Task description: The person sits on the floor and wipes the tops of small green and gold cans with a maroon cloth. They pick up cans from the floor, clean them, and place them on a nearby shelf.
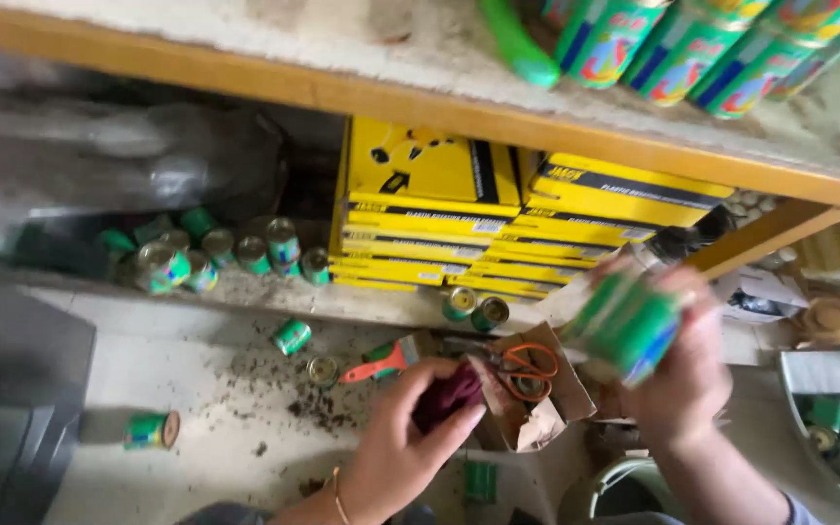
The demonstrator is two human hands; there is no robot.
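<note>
1. Gripping a green tin can around its side, the right hand holds it raised above the floor, below the front edge of the wooden shelf; the fingers are wrapped and clamped on the can, which is blurred, so its label shows only as green with a blue and red patch.
2. The left hand presses on a dark maroon cloth, fingers together and curled over it; whether it merely rests there or pinches the cloth cannot be told. The cloth lies at the near edge of a torn brown cardboard box.
3. Orange-handled scissors lie inside the cardboard box, and an orange-handled brush lies on the floor just beside its left edge, both within easy reach of the hands.
4. Small green tins are bunched at the left of the ledge under the shelf, some upright, some on their sides; two more stand at the ledge's front edge.
5. Loose tins lie on the concrete floor: one near the ledge, one well apart to the left, amid dark crumbs.
6. Flat yellow cartons with black bands are stacked in two piles under the shelf, long edges outward.
7. Larger green cans with red and blue labels lie in a row on top of the shelf, toward its right end.
8. A grey tray at the right edge holds more green tins.
</note>
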